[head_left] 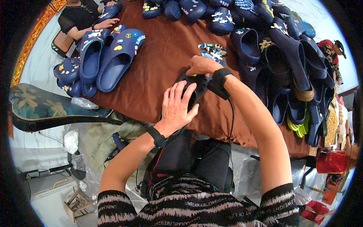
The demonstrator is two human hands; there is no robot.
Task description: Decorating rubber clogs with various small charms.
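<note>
The person works on a dark clog (196,85) that lies at the near middle of the tabletop (159,64), which is covered in a reddish-brown cloth. The left hand (177,108) rests flat over the near side of the clog, fingers spread and curved around its edge, so it holds the shoe steady. The right hand (202,65) sits at the far end of the clog, fingers curled down onto its perforated upper; whether anything small is pinched in those fingers cannot be told. Both wrists carry black bands, and a thin black cable runs down from the right one.

Just beyond the clog, on the far side of the right hand, lies a small heap of coloured shoe charms (212,52). To the left of the clog, well apart from it, stands a group of navy clogs with charms (113,56) already fixed on their uppers. To the right of the clog a large stack of dark clogs (295,68) fills that side of the tabletop, some showing yellow-green soles low down. More decorated clogs (211,11) line the far edge.

At the far left corner, beyond the left group, another person's hand (107,23) rests on a shoe.
</note>
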